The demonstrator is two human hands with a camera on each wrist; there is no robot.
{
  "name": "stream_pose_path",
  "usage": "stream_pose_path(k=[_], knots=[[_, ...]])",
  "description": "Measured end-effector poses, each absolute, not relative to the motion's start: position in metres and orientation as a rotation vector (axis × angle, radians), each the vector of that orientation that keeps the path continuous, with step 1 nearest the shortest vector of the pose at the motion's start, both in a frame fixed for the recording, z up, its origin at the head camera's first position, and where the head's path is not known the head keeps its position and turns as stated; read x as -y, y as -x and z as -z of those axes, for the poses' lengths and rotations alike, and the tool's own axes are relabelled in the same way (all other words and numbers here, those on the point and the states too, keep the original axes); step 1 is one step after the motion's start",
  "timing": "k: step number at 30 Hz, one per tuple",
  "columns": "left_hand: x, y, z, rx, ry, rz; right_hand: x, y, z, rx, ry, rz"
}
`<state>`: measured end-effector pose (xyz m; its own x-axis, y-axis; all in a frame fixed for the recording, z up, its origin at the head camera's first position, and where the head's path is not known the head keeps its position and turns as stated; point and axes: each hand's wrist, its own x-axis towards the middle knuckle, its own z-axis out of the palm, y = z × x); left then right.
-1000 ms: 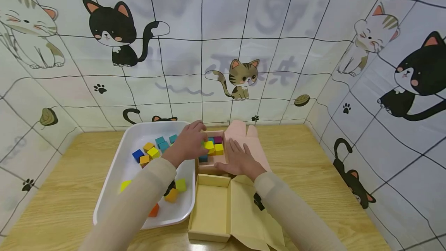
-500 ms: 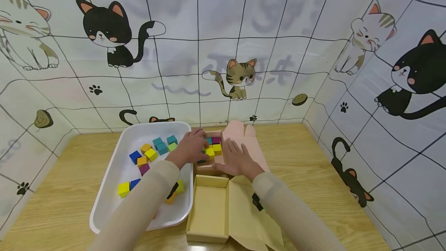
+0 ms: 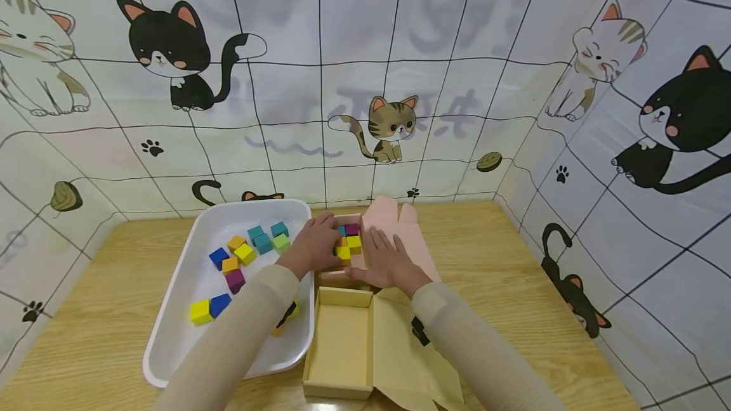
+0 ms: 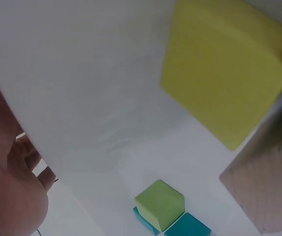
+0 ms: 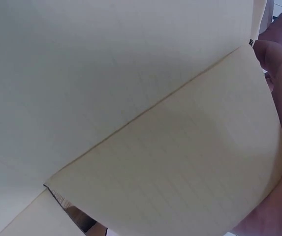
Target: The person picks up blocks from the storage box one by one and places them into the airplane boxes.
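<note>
Two yellow blocks (image 3: 354, 245) sit in the pink box (image 3: 349, 218), just right of my left hand (image 3: 313, 246); its fingers bend downward, and from here I can't tell whether they pinch anything. My right hand (image 3: 388, 262) spreads straight-fingered beside the box, gripping nothing. Left of both, the white tray (image 3: 194, 271) holds loose cubes (image 3: 231, 265).

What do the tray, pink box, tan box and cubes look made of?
Tray: likely glossy white plastic; smooth, rounded, seamless rim.
Pink box: probably matte cardboard; thin, flat lid with cut flaps.
Tan box: cardboard, matte; folded edges, creased flaps.
Cubes: possibly painted wood, mostly matte; a bare, speckled block looks woody, but foam isn't ruled out.
</note>
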<state>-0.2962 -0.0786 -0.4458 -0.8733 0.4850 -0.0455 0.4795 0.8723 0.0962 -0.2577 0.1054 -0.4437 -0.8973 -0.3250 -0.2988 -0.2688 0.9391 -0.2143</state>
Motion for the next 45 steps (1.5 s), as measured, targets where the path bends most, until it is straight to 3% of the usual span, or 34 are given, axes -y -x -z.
stream_pose_path(k=[23,36,45], knots=[[0.086,0.29,0.437,-3.034,-0.742,0.05,-0.1,0.26,0.448,-2.747,0.461,0.23],[0.16,0.286,0.395,-3.162,-0.643,-0.252,-0.104,0.257,0.444,-2.753,0.454,0.238],[0.204,0.277,0.398,-3.152,-0.439,-0.253,-0.106,0.257,0.442,-2.747,0.452,0.244]])
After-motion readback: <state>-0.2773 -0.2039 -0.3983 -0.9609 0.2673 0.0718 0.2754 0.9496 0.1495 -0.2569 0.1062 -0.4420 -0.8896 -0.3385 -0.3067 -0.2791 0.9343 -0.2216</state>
